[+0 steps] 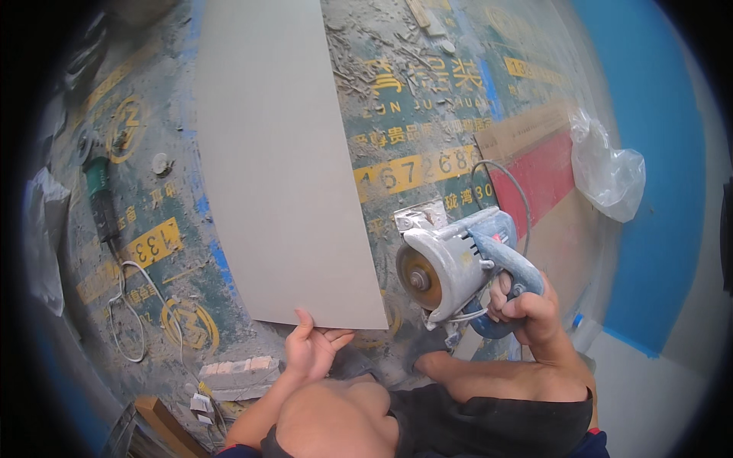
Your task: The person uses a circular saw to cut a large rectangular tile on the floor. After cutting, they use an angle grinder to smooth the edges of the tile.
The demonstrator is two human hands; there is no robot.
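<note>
A long, smooth grey tile slab (286, 172) stretches away in front of me, its near edge just beyond my knees. My left hand (312, 349) holds that near edge, with the thumb over the top face and the fingers at the underside. In my right hand (529, 312) is a dusty handheld circular saw (458, 263), gripped by its blue rear handle. The saw's round blade (421, 275) faces the slab's right edge and stands a little apart from it. A grey power cord (524, 194) loops behind the saw.
Printed floor covering (389, 137) is strewn with dust and debris. An angle grinder (98, 189) with a white cord lies left. A broken block (240, 375) rests near my left arm. To the right are red board (535, 177), cardboard (521, 129) and a clear plastic bag (607, 172).
</note>
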